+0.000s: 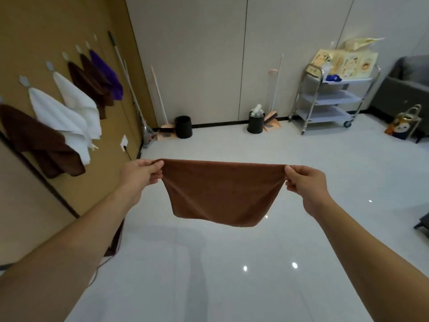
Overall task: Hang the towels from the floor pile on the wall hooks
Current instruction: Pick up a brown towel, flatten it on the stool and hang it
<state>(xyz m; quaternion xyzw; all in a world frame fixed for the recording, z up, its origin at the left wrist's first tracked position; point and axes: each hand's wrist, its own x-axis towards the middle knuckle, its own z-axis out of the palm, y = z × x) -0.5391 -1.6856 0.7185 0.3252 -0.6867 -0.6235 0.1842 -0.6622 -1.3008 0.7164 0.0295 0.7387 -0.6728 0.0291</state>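
I hold a brown towel (222, 194) stretched out in front of me above the floor. My left hand (141, 173) pinches its left top corner and my right hand (304, 182) pinches its right top corner. On the tan wall to my left, a row of hooks carries several towels: a dark brown towel (39, 145) nearest, two white towels (58, 117), two more dark brown towels (90, 87) and a purple towel (106, 73). One bare hook (95, 37) shows at the far end of the row. A bit of the floor pile (115, 242) peeks out under my left forearm.
Mop and broom handles (130, 89) lean in the corner by a black bin (183, 126). A second black bin (256, 123) and dustpan stand along the back wall. A steel trolley (329, 98) stands at right, beside a grey sofa (404, 89) and a bag (404, 126).
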